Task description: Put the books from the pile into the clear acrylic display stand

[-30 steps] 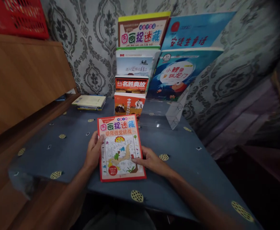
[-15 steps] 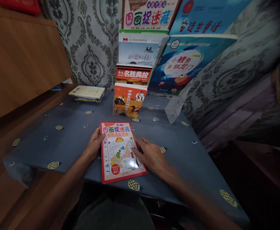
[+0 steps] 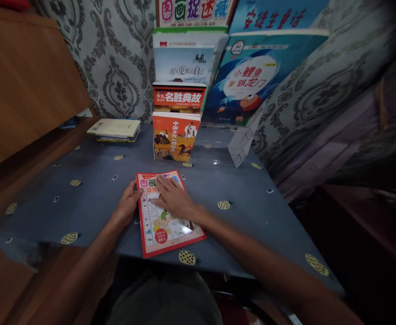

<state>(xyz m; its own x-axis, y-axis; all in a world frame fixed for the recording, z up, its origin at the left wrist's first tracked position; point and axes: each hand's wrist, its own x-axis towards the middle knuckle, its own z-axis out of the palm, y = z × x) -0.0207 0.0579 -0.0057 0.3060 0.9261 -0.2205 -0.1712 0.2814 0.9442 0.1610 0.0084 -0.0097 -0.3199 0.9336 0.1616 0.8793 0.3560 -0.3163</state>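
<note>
Brown wood fronts a cabinet (image 3: pixel 21 76) at far left, beside the patterned wallpaper (image 3: pixel 119 90), while a short stack of books (image 3: pixel 113 128) lies at the back of a blue-grey, cloth-covered worktop (image 3: pixel 96 180). Nearer the front, the left hand (image 3: pixel 128 205) meets the left edge of a red-bordered picture book (image 3: pixel 174 239), thumb against the cover and fingers curled alongside; whether they reach beneath and pinch the edge, one cannot tell. The book appears to lie face up, slightly askew, its lower left corner close to the worktop's front edge. A sideways push, or a loosened left hand, could send the glossy cover skidding over the cloth, and a pull toward the person could tip that corner off the front. The right hand (image 3: pixel 175 201), spread flat with fingers extended, rests across the cover and hides part of the title; pressing hard while sliding could crease it. Behind, well within the worktop, an orange book (image 3: pixel 175 135) leans upright at the front of a tiered display. To its right stands a teal book (image 3: pixel 245 81) above a clear plastic stand (image 3: pixel 241 146), whose loaded tiers could topple if knocked.
</note>
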